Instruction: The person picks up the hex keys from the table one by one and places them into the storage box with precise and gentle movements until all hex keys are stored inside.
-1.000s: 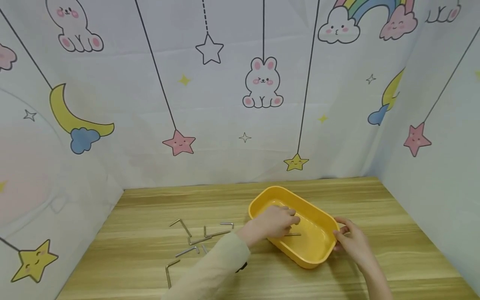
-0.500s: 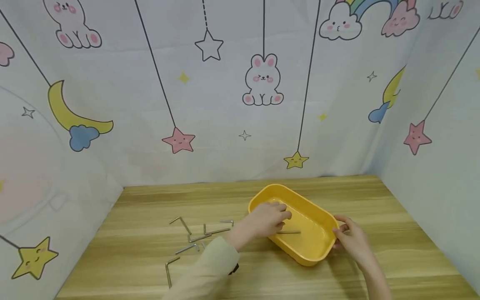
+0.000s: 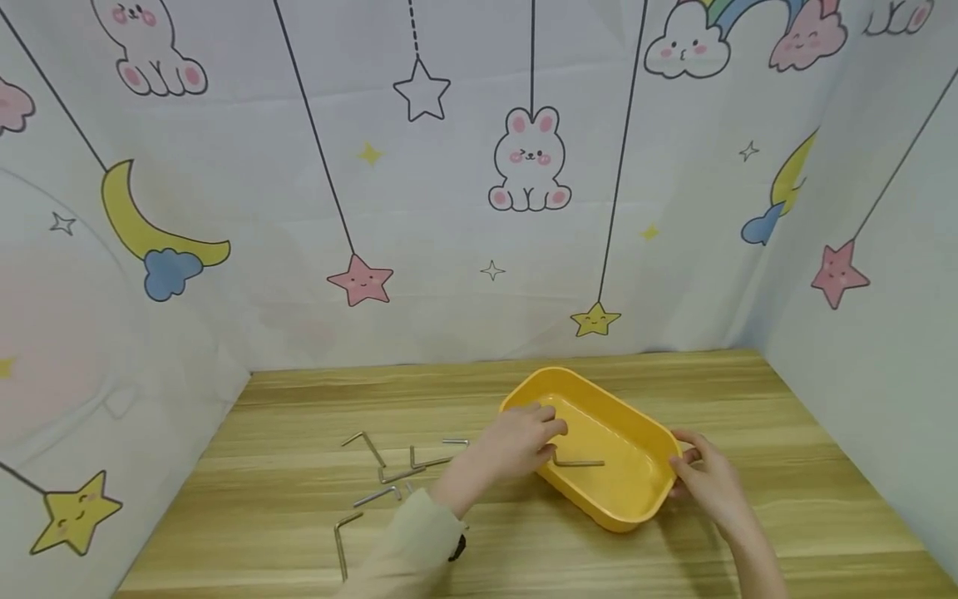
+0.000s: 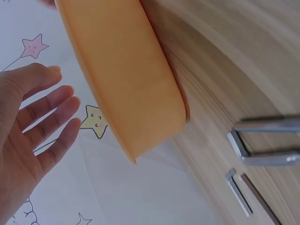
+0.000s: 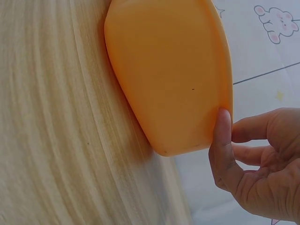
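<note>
A yellow plastic box (image 3: 614, 495) sits at an angle on the table in the head view. My right hand (image 3: 714, 487) pinches its right-hand rim, and the right wrist view shows the thumb (image 5: 222, 140) on the outer wall. Over the box's left rim is my left hand (image 3: 516, 438); in the left wrist view its fingers (image 4: 58, 101) are loosely bent, apart and hold nothing. Inside the box lies one L-shaped hex key (image 3: 582, 463), its short end near my left fingertips. Several more hex keys (image 3: 377, 497) lie on the table left of my left forearm.
The wood-grain table (image 3: 793, 499) meets a white cartoon-print cloth (image 3: 434, 324) at its back and sides. A hex key (image 3: 339, 545) lies nearest the front left, apart from the others. My left sleeve (image 3: 415, 532) hides part of the table.
My left hand has drawn back leftward from the box's middle toward its left rim, uncovering more of the hex key inside. The right hand keeps its hold on the rim.
</note>
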`<action>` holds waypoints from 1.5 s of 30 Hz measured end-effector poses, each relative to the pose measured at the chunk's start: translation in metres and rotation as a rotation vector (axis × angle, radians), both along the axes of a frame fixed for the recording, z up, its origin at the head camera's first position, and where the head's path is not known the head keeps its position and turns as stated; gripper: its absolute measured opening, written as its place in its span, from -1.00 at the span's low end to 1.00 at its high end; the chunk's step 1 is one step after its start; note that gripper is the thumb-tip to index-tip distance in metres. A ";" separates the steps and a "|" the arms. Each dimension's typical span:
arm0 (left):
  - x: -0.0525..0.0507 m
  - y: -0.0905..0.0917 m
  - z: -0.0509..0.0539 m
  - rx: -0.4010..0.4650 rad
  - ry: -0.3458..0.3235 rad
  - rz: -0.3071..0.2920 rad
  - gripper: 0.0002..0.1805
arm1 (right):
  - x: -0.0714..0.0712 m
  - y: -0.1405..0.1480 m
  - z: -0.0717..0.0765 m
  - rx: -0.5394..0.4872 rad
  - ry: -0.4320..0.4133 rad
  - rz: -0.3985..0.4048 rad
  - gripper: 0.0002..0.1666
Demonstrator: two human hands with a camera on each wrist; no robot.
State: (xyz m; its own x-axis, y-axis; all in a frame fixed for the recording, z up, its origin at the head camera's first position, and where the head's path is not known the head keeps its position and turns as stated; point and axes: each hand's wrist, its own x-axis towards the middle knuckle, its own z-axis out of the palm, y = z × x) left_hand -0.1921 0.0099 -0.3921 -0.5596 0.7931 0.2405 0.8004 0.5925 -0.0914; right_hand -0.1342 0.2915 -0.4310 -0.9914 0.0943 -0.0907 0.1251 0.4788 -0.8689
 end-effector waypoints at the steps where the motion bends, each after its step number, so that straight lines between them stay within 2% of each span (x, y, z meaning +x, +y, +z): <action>1: 0.001 -0.002 0.001 0.011 0.004 0.003 -0.77 | 0.000 0.000 0.000 0.000 0.001 -0.002 -0.43; 8: 0.009 -0.013 0.002 0.025 0.018 0.028 -0.78 | 0.005 0.002 -0.001 0.010 -0.005 -0.005 -0.43; 13: 0.016 -0.021 0.000 0.019 -0.005 0.060 -0.77 | 0.008 0.002 -0.002 0.011 -0.010 -0.008 -0.41; 25: 0.035 -0.040 -0.005 0.067 -0.064 0.142 -0.81 | 0.012 0.000 0.001 0.016 -0.015 -0.009 -0.42; 34: 0.047 -0.053 -0.013 0.107 -0.032 0.148 -0.76 | 0.012 0.000 0.002 0.029 -0.011 0.007 -0.41; 41: 0.058 -0.062 -0.017 0.094 -0.040 0.184 -0.76 | 0.016 0.000 0.002 0.031 -0.012 0.022 -0.41; 45: 0.064 -0.067 -0.020 0.071 -0.070 0.206 -0.80 | 0.018 0.000 0.003 0.024 -0.013 0.021 -0.41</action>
State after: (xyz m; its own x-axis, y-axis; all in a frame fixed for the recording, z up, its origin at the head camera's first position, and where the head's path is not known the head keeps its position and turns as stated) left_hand -0.1277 -0.0570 -0.4121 -0.7255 0.6425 0.2466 0.6644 0.7473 0.0079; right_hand -0.1158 0.2914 -0.4279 -0.9920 0.0755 -0.1014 0.1257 0.5024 -0.8555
